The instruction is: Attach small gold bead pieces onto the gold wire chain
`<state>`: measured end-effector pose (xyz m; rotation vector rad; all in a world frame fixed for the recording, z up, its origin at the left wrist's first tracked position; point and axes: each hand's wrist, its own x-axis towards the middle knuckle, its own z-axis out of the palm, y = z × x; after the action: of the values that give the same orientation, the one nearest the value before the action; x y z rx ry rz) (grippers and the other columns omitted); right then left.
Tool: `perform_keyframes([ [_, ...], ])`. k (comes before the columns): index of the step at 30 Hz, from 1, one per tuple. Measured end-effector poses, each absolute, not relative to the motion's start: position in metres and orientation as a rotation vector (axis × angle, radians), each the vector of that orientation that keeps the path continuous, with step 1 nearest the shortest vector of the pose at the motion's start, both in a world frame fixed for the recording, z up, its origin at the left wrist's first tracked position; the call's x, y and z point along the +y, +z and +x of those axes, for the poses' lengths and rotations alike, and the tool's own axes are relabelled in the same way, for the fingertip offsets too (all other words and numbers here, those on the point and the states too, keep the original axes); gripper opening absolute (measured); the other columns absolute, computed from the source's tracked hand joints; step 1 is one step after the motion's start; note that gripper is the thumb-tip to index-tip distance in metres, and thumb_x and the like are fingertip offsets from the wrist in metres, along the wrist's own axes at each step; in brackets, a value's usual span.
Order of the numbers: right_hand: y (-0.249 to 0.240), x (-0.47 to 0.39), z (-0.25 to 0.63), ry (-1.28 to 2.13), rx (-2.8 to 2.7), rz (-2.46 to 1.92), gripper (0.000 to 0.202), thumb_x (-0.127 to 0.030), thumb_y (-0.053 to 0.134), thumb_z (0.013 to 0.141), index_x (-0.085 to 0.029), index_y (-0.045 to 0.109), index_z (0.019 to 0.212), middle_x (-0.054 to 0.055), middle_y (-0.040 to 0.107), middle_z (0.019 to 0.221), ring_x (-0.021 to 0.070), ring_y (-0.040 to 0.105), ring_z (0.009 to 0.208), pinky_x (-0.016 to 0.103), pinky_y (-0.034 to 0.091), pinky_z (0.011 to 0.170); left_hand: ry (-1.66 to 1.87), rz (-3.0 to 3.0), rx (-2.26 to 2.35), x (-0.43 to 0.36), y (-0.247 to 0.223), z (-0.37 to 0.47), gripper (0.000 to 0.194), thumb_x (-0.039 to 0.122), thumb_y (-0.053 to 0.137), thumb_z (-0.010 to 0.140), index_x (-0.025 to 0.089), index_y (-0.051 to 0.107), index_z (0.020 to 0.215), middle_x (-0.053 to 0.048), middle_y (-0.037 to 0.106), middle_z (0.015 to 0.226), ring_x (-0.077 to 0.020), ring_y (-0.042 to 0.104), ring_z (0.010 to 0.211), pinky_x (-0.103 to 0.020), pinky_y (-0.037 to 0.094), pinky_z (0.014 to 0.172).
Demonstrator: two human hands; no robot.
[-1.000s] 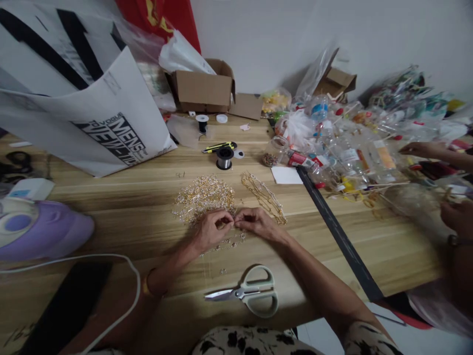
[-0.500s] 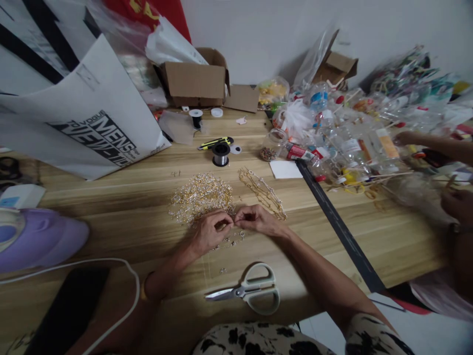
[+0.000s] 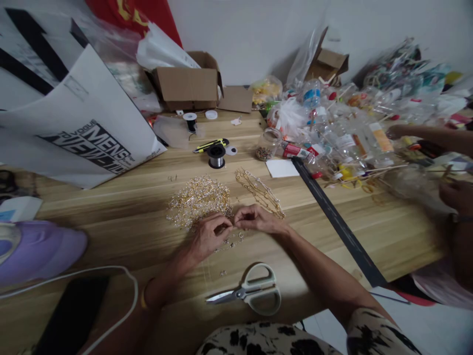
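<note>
My left hand (image 3: 210, 234) and my right hand (image 3: 257, 219) meet fingertip to fingertip at the centre, both pinched. What they pinch is too small to make out. Just behind my left hand lies a pile of gold and clear beaded chain (image 3: 199, 199). Gold and silver chains (image 3: 260, 192) lie behind my right hand. A short beaded strand (image 3: 231, 242) rests below my fingers, with small clear pieces (image 3: 222, 273) further down. Scissors (image 3: 247, 291) with pale handles lie nearest me, blades pointing left.
Wire spool (image 3: 216, 157), yellow cutter (image 3: 210, 145), bead jar (image 3: 266, 145) and white paper (image 3: 283, 168) stand further back. Purple device (image 3: 48, 249), white cable and dark phone (image 3: 70, 315) are left. Plastic bottles (image 3: 347, 143) and another person's hands (image 3: 458, 197) are right.
The view has shifted slightly, so the items at the back appear a little further left. My hands stay pinched together in nearly the same place. The other person's hands have moved slightly.
</note>
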<state>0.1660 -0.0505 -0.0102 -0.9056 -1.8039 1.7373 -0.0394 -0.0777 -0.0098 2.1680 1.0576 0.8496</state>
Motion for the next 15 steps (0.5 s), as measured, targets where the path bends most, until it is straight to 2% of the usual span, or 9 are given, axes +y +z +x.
perform_keyframes([
  [9,-0.0158,-0.0439,0.1723,1.781,-1.641,-0.912,0.027,-0.038,0.068,0.078,-0.012,0.061,0.078,-0.003,0.054,0.059,0.0065,0.047,0.051,0.018,0.039,0.051,0.649,2.56,0.932,-0.0852,-0.0167,-0.0396,0.01,0.023,0.058,0.087,0.017,0.064,0.081,-0.004,0.063,0.083,-0.0188,0.054,0.085,-0.032,0.044,0.076],
  [15,-0.0158,-0.0424,0.1745,1.83,-1.561,-0.9,0.028,-0.039,0.07,0.076,-0.012,0.06,0.077,-0.002,0.056,0.061,0.0069,0.05,0.052,0.019,0.043,0.053,0.536,2.654,0.911,-0.0875,-0.017,-0.0396,0.016,0.024,0.052,0.091,0.017,0.064,0.084,-0.005,0.061,0.083,-0.0188,0.051,0.083,-0.033,0.042,0.074],
])
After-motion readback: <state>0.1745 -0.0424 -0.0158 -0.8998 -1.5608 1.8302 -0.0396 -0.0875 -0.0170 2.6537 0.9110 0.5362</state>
